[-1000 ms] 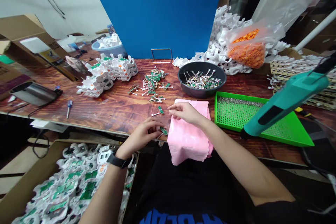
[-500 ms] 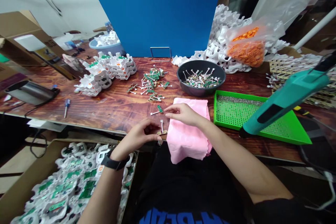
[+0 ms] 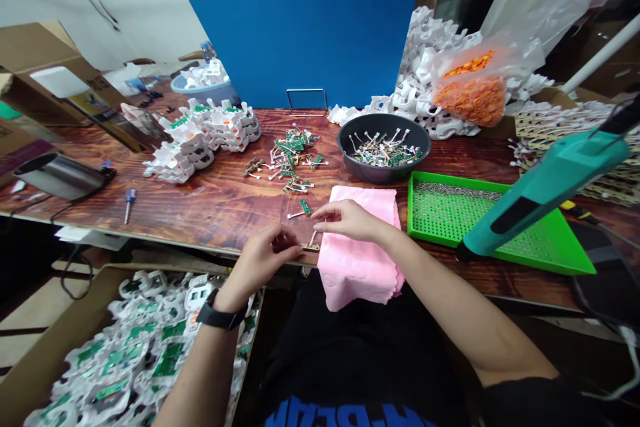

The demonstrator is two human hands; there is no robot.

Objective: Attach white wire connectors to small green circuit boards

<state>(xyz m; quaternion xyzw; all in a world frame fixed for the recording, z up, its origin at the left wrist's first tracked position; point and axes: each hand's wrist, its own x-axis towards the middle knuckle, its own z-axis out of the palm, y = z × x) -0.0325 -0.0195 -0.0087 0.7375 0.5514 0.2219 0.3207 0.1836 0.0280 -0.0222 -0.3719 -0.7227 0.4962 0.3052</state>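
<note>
At the front of the bench, one board lies lengthwise left-to-right, just right of the nearer left hand, whose grip I cannot tell, with the board's cable slanting toward the right hand, fingers slightly parted.

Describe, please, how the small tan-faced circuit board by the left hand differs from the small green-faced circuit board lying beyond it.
The tan-faced board shows tan, the green-faced board green.
The tan-faced board's cable runs toward the right hand; the green-faced board's cable points left.
The tan-faced board is right by the left hand; the green-faced board lies farther from it.
Both are small and narrow, each with a pale cable.
</note>
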